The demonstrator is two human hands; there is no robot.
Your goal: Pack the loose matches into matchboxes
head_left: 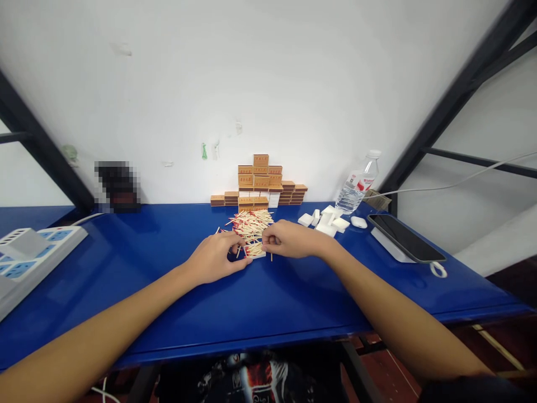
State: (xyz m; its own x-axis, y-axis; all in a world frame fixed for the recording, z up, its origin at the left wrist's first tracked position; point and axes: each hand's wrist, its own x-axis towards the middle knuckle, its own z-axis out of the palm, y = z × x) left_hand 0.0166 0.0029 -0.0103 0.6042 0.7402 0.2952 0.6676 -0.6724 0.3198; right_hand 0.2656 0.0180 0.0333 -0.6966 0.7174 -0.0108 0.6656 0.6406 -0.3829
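Note:
A heap of red-tipped matches [250, 223] lies on the blue table [268, 296]. In front of the heap sits a small open match tray [255, 250] with matches in it. My left hand [217, 257] rests on the table with its fingers curled round the tray's left side. My right hand [289, 239] is closed in a pinch on a few matches at the tray's right end. Behind the heap, brown matchboxes [260, 180] are stacked against the white wall.
White inner trays [326, 219] lie loose at the right, with a water bottle [357, 184] behind them. A phone [405, 237] leans on a white stand at the far right. A power strip [29, 252] sits at the left edge. Black metal frame bars stand at both sides.

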